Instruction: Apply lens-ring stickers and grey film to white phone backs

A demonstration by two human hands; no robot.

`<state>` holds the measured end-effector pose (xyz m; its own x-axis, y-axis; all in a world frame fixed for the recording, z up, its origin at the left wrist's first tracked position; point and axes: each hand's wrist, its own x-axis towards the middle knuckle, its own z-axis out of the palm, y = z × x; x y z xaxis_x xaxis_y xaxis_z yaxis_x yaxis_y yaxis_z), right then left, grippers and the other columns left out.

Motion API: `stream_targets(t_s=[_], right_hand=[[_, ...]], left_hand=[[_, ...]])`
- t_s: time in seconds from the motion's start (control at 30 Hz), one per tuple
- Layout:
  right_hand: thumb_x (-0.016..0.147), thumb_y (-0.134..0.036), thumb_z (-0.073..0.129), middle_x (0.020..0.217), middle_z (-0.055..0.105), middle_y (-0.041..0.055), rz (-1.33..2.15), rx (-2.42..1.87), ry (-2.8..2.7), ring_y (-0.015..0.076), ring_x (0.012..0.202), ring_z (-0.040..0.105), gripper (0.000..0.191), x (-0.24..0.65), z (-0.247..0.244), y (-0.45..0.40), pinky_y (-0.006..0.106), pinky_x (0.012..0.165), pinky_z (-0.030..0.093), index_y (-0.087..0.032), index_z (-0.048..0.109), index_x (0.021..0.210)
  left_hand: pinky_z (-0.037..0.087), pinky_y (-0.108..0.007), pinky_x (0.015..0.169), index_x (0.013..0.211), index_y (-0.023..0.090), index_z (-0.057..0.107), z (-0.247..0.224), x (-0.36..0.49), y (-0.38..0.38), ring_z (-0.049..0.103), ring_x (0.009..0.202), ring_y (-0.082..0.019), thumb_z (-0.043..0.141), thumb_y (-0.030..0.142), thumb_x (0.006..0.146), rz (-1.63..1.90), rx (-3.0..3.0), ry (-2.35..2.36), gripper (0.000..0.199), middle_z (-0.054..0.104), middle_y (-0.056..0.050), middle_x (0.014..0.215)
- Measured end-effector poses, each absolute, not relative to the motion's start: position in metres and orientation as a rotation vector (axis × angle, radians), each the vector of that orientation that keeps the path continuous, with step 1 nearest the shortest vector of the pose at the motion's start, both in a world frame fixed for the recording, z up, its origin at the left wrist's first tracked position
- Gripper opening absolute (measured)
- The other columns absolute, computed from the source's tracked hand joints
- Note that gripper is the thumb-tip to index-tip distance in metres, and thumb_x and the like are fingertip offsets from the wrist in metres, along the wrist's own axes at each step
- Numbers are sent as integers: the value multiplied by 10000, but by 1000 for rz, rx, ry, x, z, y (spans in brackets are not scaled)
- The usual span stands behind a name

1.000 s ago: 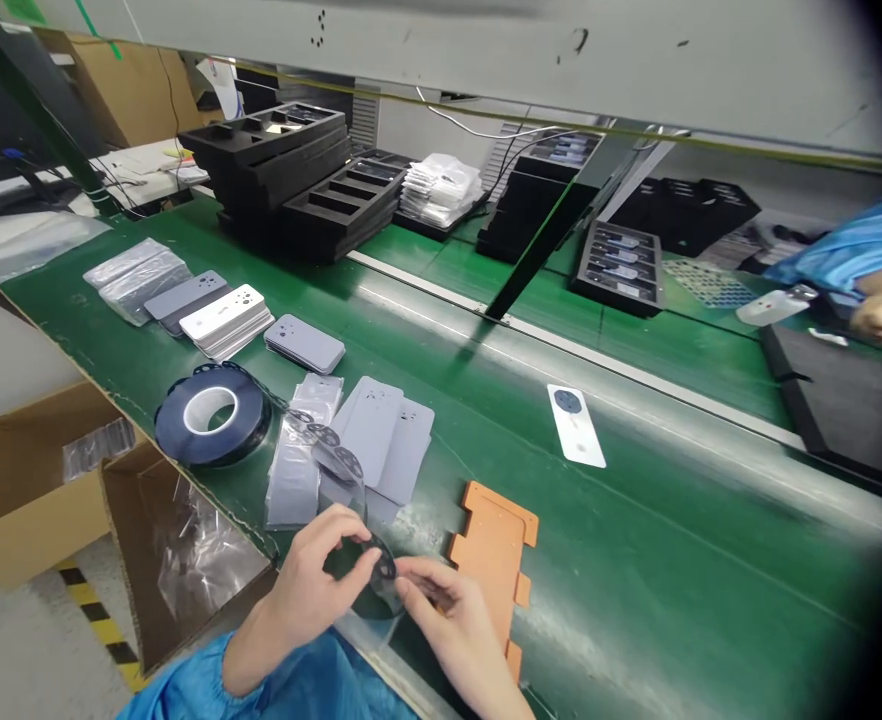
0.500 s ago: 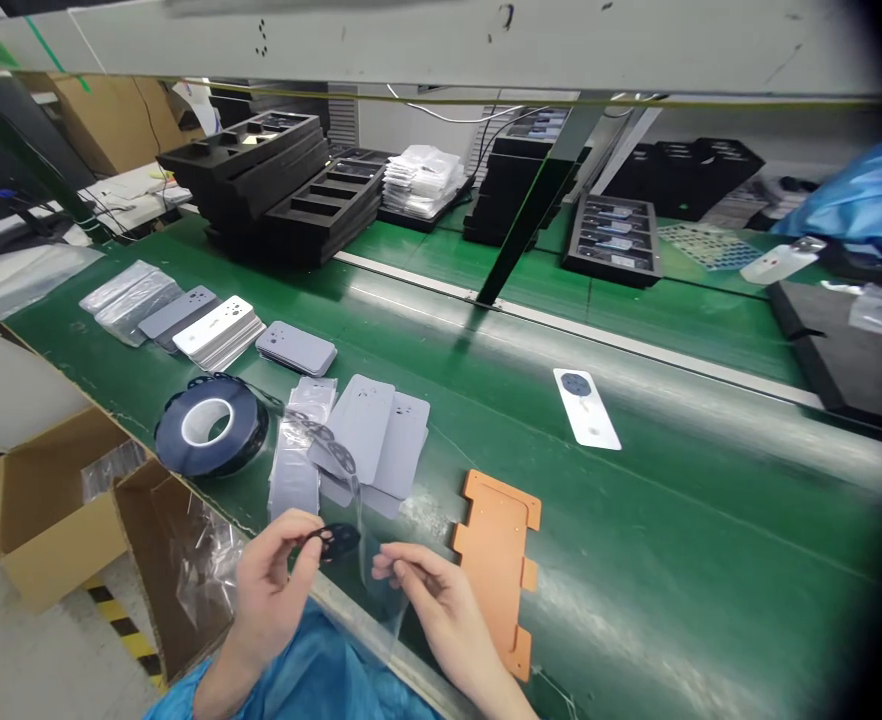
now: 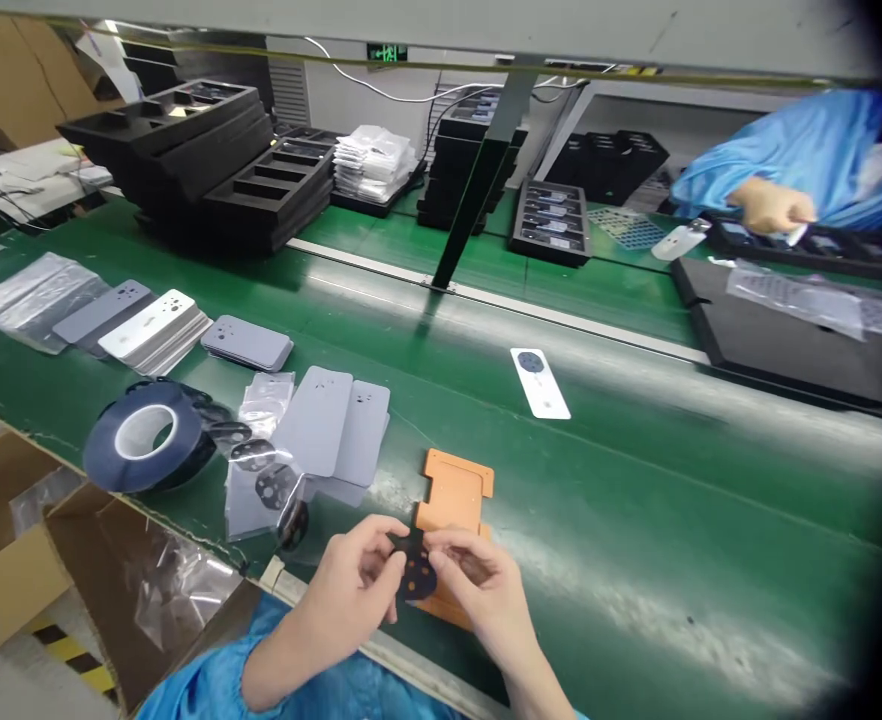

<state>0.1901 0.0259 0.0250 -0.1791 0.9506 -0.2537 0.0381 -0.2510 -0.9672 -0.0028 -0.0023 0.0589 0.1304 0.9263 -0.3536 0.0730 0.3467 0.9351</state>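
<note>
My left hand pinches the left edge of a black round sticker with several holes. At its right edge, the fingertips of my right hand grip the same sticker. Both hands are over the lower part of an orange plate-shaped jig, covering much of it. Left of them, a clear strip of similar black stickers trails from a dark roll with a white core. Beside the strip lie grey phone-back-shaped panels.
A white panel with a dark round patch lies on the green bench. Panel stacks and plastic sleeves are at left. Black trays stand behind. A co-worker's hand is at far right. A cardboard box sits below.
My hands have moved right, from beside the strip to over the orange jig, with the black sticker. The strip's free end now hangs near the bench edge. The view has turned right.
</note>
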Motion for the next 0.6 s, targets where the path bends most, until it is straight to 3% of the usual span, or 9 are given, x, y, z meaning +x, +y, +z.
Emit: stream_targets(t_s=[0.2,0.33,0.47,0.6], right_hand=[[840,-481,720,877,782,72,1029,-1614,-1488,224,746,659,263,225,16,55,346,742,551,-243,828,868],[861,-491,686,870,777,71,942,-1644,-1516,203,685,612,301,235,11,83,328,681,517,-229,829,897],[888,-454,669,846,758,55,894,-1641,-1534,184,665,584,274,237,5,95,313,666,495,-229,824,913],[903,-406,664,767,706,25,852,-1623,-1560,181,668,571,222,237,-3,95,306,667,483,-247,819,918]], left_hand=[[512,-257,626,1217,215,606,47,20,27,692,764,-182,565,261,955,785,1441,1397,269,712,-45,915],[514,-324,763,1084,212,626,37,28,51,662,806,-204,546,210,936,779,1569,1483,169,693,-51,920],[485,-288,659,921,214,592,20,35,75,625,669,-174,546,211,918,773,1501,1491,46,637,1,747],[452,-246,591,840,213,571,9,39,89,601,596,-140,562,210,891,770,1430,1480,52,610,33,673]])
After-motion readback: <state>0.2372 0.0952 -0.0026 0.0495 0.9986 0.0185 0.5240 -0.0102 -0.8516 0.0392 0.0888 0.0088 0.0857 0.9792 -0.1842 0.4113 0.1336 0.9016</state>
